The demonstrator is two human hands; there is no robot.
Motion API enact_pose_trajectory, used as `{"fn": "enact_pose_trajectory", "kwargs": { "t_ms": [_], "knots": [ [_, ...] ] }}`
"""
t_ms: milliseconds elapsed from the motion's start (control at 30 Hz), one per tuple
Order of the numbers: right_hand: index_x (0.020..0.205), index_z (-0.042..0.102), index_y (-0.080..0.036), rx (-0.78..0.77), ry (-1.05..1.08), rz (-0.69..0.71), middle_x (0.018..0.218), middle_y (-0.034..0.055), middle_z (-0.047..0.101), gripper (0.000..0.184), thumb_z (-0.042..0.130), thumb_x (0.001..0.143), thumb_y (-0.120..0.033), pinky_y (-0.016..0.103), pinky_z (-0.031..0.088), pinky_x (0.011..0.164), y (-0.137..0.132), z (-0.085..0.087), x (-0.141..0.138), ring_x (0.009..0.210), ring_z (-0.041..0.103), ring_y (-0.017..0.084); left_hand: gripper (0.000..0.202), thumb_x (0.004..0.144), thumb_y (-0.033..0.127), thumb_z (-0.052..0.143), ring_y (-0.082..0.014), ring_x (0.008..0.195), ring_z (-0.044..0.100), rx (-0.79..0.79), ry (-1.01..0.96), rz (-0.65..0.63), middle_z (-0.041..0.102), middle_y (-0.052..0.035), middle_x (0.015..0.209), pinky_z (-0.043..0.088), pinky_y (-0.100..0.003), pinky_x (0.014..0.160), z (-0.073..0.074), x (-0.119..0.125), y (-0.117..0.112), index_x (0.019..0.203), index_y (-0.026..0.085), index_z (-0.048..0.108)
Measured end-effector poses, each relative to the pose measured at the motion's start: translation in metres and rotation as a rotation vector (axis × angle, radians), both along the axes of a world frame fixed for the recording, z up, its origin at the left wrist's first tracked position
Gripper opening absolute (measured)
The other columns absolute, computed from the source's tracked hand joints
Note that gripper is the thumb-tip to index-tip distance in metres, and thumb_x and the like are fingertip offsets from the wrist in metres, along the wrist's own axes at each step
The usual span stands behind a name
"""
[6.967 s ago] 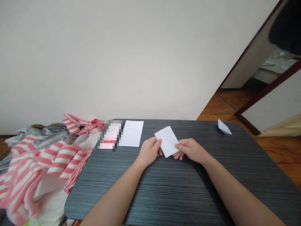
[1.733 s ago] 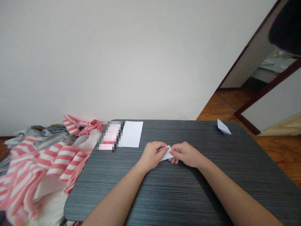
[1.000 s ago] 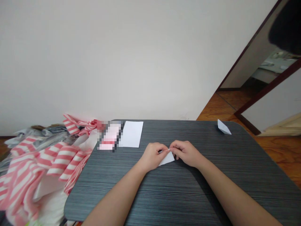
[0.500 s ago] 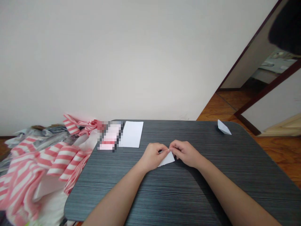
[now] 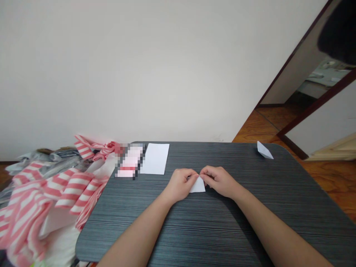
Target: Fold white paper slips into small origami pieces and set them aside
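A small piece of folded white paper [image 5: 197, 185] is pinched at its top between my two hands, over the middle of the dark table. My left hand [image 5: 181, 184] grips its upper left side with thumb and fingers, covering part of it. On the other side, my right hand [image 5: 219, 180] has thumb and forefinger closed at the paper's upper tip. The fingertips of both hands nearly meet there. The paper's lower part hangs into view below them, its bottom edge roughly level.
White paper sheets [image 5: 156, 158] lie at the back left of the dark table [image 5: 178, 230], beside a pixelated item [image 5: 130, 161]. A folded white paper shape [image 5: 264, 150] stands at the back right. Red-and-white striped cloth [image 5: 75, 185] is heaped left of the table. A wall [image 5: 155, 74] rises behind.
The paper between my hands has turned slightly, so its lower edge looks more level and less of it shows at the left. My hands have barely moved.
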State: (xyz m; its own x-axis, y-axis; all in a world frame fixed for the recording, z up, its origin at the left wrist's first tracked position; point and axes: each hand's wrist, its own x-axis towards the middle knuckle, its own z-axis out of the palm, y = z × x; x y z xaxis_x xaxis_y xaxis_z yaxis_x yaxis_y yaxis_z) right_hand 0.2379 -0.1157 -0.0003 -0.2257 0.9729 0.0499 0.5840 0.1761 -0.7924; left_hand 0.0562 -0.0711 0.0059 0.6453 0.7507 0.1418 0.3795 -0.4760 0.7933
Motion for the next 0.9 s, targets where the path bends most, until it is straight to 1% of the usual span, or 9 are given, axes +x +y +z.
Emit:
{"fn": "enact_pose_trajectory", "kwargs": {
  "t_ms": [100,267,433,700,900],
  "knots": [
    [0.079,0.059,-0.019,-0.006,-0.005,-0.011,0.062,-0.0008,0.063,0.016,0.046,0.086,-0.024,0.022,0.041,0.056,0.0,0.0,0.0,0.057,0.059,0.012,0.034,0.087,0.03,0.039,-0.0113,0.06,0.05,-0.001,-0.003,0.008,0.059,-0.0011,0.063,0.034,-0.021,0.057,-0.001,0.001,0.0,0.065,0.015,0.06],
    [0.077,0.057,-0.018,0.008,0.05,-0.069,0.059,-0.0013,0.061,0.017,0.045,0.087,-0.025,0.021,0.041,0.052,0.0,0.003,0.003,0.053,0.057,0.011,0.031,0.087,0.032,0.04,-0.0121,0.064,0.052,-0.027,-0.045,0.09,0.062,-0.0013,0.069,0.035,-0.021,0.057,-0.005,0.0,0.002,0.072,0.015,0.062],
    [0.077,0.057,-0.017,-0.021,0.092,-0.084,0.058,-0.0012,0.061,0.017,0.045,0.087,-0.024,0.021,0.042,0.051,-0.001,0.003,0.005,0.051,0.056,0.011,0.03,0.087,0.031,0.04,-0.0115,0.062,0.051,-0.022,-0.045,0.13,0.06,-0.0005,0.066,0.034,-0.021,0.056,-0.006,0.0,0.004,0.07,0.015,0.061],
    [0.076,0.056,-0.018,0.003,0.121,-0.134,0.058,-0.0007,0.06,0.016,0.045,0.086,-0.025,0.022,0.043,0.05,-0.001,0.005,0.009,0.05,0.055,0.011,0.031,0.086,0.035,0.041,-0.012,0.063,0.051,-0.049,-0.087,0.199,0.06,-0.0009,0.068,0.035,-0.022,0.056,-0.009,-0.002,0.006,0.074,0.015,0.06],
    [0.075,0.055,-0.018,-0.005,0.147,-0.138,0.058,-0.0004,0.06,0.017,0.046,0.086,-0.027,0.022,0.043,0.051,0.0,0.004,0.009,0.05,0.055,0.011,0.031,0.085,0.037,0.042,-0.0121,0.061,0.05,-0.052,-0.087,0.271,0.057,-0.0006,0.064,0.035,-0.022,0.055,-0.012,-0.002,0.007,0.071,0.016,0.059]
  ]
}}
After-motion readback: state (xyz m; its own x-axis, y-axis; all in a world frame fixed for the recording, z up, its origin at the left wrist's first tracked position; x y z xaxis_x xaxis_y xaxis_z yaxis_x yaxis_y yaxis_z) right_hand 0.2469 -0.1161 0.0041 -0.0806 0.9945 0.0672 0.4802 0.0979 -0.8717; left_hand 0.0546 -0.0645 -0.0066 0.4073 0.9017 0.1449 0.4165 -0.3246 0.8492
